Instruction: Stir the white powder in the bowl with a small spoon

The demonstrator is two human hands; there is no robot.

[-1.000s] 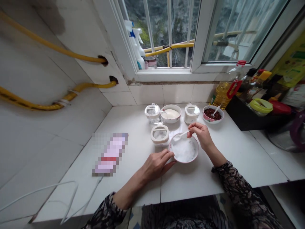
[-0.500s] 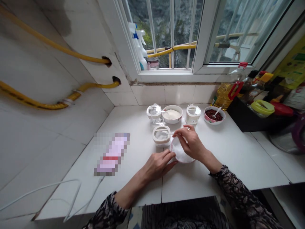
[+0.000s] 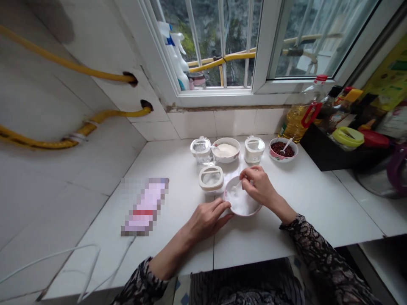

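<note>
My right hand (image 3: 258, 185) pinches a small white spoon (image 3: 237, 185), its tip in the white powder of a bowl (image 3: 243, 205) near the middle of the counter. At the bowl's left rim, my left hand (image 3: 208, 218) rests with its fingertips touching it; the fingers are apart and the thumb lies by the lower edge. Just behind the left hand stands a clear jar with a cream-rimmed lid (image 3: 211, 180), some white content inside. Farther back are a second jar (image 3: 201, 151), a bowl of white powder (image 3: 226, 151) with a spoon, and a third jar (image 3: 254, 149).
A bowl of dark red beans (image 3: 282, 150) with a white spoon sits at the back right. Beside it are an oil bottle (image 3: 297, 118) and a black box (image 3: 318, 148) of bottles. A blurred pink phone (image 3: 144, 207) with a cable lies left.
My right hand has drawn the spoon from the near jar over to the bowl and lowered its tip into the powder. My left hand stays at the bowl's rim. The view has shifted slightly.
</note>
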